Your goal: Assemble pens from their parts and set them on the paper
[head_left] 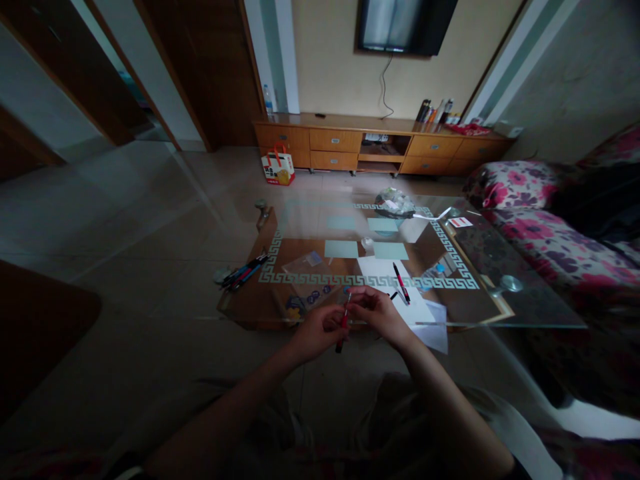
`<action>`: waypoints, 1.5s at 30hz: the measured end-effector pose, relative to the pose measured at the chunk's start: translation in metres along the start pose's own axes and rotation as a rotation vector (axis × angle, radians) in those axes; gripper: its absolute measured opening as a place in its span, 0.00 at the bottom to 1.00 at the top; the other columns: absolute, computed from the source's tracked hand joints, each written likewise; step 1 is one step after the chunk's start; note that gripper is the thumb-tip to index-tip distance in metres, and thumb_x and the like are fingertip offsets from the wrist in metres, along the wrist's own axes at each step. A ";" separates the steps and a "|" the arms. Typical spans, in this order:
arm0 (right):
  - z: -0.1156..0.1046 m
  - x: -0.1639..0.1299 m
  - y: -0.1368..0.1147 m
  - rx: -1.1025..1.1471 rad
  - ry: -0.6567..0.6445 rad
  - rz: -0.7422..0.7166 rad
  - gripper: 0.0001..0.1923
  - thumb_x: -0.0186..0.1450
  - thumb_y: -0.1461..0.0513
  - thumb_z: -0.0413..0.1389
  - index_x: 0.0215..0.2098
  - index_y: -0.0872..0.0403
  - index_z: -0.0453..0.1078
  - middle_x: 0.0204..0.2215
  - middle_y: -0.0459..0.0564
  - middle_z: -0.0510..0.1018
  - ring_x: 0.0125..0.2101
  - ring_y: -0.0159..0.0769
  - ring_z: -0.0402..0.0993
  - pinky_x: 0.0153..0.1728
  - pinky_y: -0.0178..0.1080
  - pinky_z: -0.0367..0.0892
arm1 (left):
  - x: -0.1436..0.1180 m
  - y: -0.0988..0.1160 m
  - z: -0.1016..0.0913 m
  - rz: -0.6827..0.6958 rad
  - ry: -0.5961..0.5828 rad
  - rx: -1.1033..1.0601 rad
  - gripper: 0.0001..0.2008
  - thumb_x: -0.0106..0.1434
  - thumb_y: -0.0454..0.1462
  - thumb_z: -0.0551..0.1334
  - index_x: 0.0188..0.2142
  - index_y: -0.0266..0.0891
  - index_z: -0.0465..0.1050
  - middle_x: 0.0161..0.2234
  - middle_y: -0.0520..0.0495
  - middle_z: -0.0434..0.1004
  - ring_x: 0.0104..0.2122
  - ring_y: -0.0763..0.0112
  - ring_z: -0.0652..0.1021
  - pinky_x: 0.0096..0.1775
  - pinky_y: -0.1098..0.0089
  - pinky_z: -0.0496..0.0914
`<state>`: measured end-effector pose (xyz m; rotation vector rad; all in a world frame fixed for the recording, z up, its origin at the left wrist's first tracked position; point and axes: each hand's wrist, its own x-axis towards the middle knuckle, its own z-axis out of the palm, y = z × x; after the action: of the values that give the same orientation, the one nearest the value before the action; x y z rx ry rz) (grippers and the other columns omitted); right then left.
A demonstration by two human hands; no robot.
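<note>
My left hand (317, 331) is closed round a red pen (344, 323), which is held upright and slightly tilted, its black end pointing down. From the top of the red barrel rises a thin pale part, perhaps the refill. My right hand (380, 315) is closed at this upper part, thumb and fingers pinching it; the fingertips partly hide it. Both hands are just over the near edge of the glass table (530, 310). To their right a red and black pen (401, 285) lies on white paper (423, 310), beside a small dark piece (394, 295).
Several pens (245, 273) lie in a bunch at the table's left. A clear plastic bag (395, 201) sits at the far side, near a red and white card (460, 222). A flowered sofa (540, 240) stands at right, a TV cabinet (335, 141) behind, with a carrier bag (278, 168) before it.
</note>
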<state>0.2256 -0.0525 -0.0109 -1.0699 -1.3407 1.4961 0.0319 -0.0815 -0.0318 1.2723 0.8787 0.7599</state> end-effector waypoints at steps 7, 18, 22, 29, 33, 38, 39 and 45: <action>-0.031 0.004 -0.016 -0.089 0.380 -0.107 0.20 0.59 0.50 0.64 0.43 0.55 0.74 0.32 0.49 0.79 0.29 0.32 0.72 0.29 0.34 0.67 | -0.002 0.000 -0.002 0.020 0.016 -0.025 0.19 0.59 0.40 0.69 0.48 0.35 0.70 0.37 0.44 0.78 0.32 0.67 0.81 0.36 0.67 0.75; -0.071 -0.008 -0.032 -0.713 0.576 -0.201 0.12 0.67 0.58 0.54 0.44 0.54 0.74 0.38 0.54 0.82 0.31 0.38 0.78 0.34 0.40 0.70 | -0.002 -0.004 -0.006 0.044 0.010 -0.010 0.19 0.59 0.40 0.68 0.48 0.36 0.71 0.37 0.44 0.78 0.33 0.66 0.81 0.38 0.65 0.75; -0.073 -0.011 -0.031 -0.960 0.519 -0.163 0.16 0.63 0.67 0.50 0.45 0.53 0.75 0.38 0.52 0.82 0.35 0.40 0.78 0.41 0.42 0.69 | -0.002 -0.005 -0.006 0.036 0.007 -0.016 0.19 0.59 0.39 0.68 0.48 0.36 0.71 0.38 0.44 0.78 0.33 0.66 0.81 0.38 0.65 0.75; -0.075 -0.014 -0.022 -1.164 0.398 -0.038 0.19 0.59 0.68 0.55 0.49 0.53 0.74 0.43 0.53 0.79 0.34 0.38 0.76 0.41 0.40 0.68 | -0.002 -0.002 -0.005 0.021 0.013 -0.014 0.18 0.59 0.39 0.68 0.48 0.36 0.71 0.37 0.44 0.77 0.33 0.66 0.81 0.38 0.66 0.75; -0.074 -0.015 -0.022 -1.218 0.378 0.023 0.17 0.61 0.66 0.56 0.48 0.52 0.75 0.43 0.53 0.79 0.33 0.38 0.76 0.38 0.39 0.66 | -0.002 -0.003 -0.005 0.020 0.015 -0.014 0.19 0.59 0.38 0.68 0.48 0.36 0.71 0.37 0.44 0.78 0.33 0.66 0.81 0.38 0.66 0.75; -0.074 -0.015 -0.021 -1.249 0.384 0.081 0.14 0.63 0.65 0.55 0.46 0.51 0.76 0.45 0.53 0.79 0.37 0.40 0.77 0.40 0.39 0.66 | -0.002 -0.001 -0.004 0.024 0.014 -0.011 0.19 0.59 0.38 0.69 0.47 0.35 0.71 0.37 0.45 0.78 0.33 0.67 0.81 0.38 0.66 0.75; -0.074 -0.015 -0.021 -1.247 0.378 0.088 0.14 0.63 0.65 0.55 0.46 0.51 0.77 0.45 0.53 0.79 0.38 0.40 0.77 0.41 0.39 0.66 | -0.002 0.000 -0.004 0.026 0.016 -0.010 0.19 0.58 0.38 0.69 0.47 0.35 0.71 0.36 0.45 0.78 0.33 0.67 0.81 0.38 0.66 0.75; -0.075 -0.013 -0.019 -1.249 0.376 0.118 0.14 0.63 0.65 0.55 0.45 0.51 0.78 0.45 0.53 0.80 0.42 0.41 0.77 0.44 0.38 0.67 | -0.002 0.002 -0.005 0.019 0.013 -0.014 0.19 0.59 0.39 0.68 0.48 0.35 0.71 0.36 0.45 0.78 0.32 0.68 0.81 0.37 0.67 0.75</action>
<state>0.3023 -0.0423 0.0036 -2.0606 -1.9412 0.3203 0.0268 -0.0813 -0.0302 1.2662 0.8719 0.7888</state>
